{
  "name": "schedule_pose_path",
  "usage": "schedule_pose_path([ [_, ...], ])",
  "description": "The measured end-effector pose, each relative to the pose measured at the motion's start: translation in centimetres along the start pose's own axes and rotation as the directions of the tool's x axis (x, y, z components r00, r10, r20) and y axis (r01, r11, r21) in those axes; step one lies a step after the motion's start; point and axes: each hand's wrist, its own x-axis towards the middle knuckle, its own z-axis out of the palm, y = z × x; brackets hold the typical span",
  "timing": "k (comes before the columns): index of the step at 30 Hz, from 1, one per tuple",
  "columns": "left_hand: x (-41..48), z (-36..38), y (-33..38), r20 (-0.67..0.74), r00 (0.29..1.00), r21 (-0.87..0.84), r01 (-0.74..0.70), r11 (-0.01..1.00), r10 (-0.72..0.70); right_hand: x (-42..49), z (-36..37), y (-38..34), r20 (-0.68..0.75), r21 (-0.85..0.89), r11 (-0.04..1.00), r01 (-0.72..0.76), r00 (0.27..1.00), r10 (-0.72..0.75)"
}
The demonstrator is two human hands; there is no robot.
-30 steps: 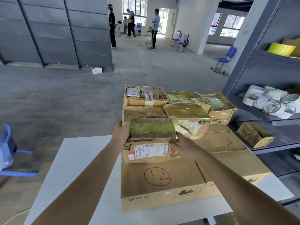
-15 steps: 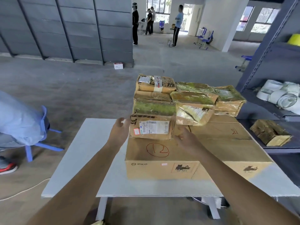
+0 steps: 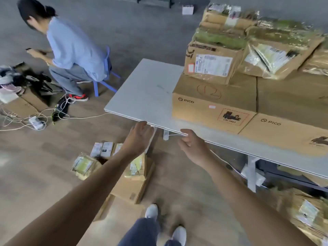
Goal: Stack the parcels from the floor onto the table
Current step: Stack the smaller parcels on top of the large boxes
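Observation:
Several taped cardboard parcels lie on the floor below the table's corner: a flat brown box (image 3: 130,189), a wrapped parcel (image 3: 84,166) and small white-labelled packets (image 3: 102,149). On the white table (image 3: 147,93), a labelled parcel (image 3: 212,63) rests on a large carton marked 12 (image 3: 213,103), with more wrapped parcels (image 3: 276,55) behind. My left hand (image 3: 138,137) hangs open in front of the table edge, above the floor parcels. My right hand (image 3: 192,145) is also empty, fingers loosely curled, just under the table edge.
A person in a blue shirt (image 3: 74,50) sits on a blue stool at the left, with cables and a power strip (image 3: 36,122) on the floor. More parcels (image 3: 308,212) lie at the lower right. My feet (image 3: 166,222) stand beside the floor boxes.
Both hands have let go of the labelled parcel, which stays on the carton marked 12. My view has swung down and left, and my hands have dropped below the table edge.

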Motion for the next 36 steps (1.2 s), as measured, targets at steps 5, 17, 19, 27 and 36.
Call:
schedule_pose_path([
  [5,-2.4,-1.0,-7.2,-0.008,0.989,0.019,0.148,0.989,-0.148,0.2,7.8,2.9,0.161,-0.039,0.994,-0.102,0.981,0.107],
  [17,4.6,7.0,-34.6,0.106,0.922,0.114,0.36,0.926,-0.371,9.6,30.9,16.3,0.262,-0.166,0.939,-0.302,0.904,0.337],
  [19,6.7,8.4,-39.5,0.122,0.921,0.134,0.354,0.926,-0.37,11.7,34.5,19.8,0.248,-0.16,0.919,-0.36,0.887,0.39],
  [27,12.7,13.5,-54.3,0.077,0.889,0.169,0.435,0.884,-0.452,17.9,46.1,31.4,0.249,0.008,0.845,-0.535,0.819,0.517],
  [36,11.5,16.2,-56.8,0.109,0.844,0.025,0.527,0.85,-0.526,17.6,50.3,35.0,0.352,0.487,0.498,-0.718,0.683,0.64],
])
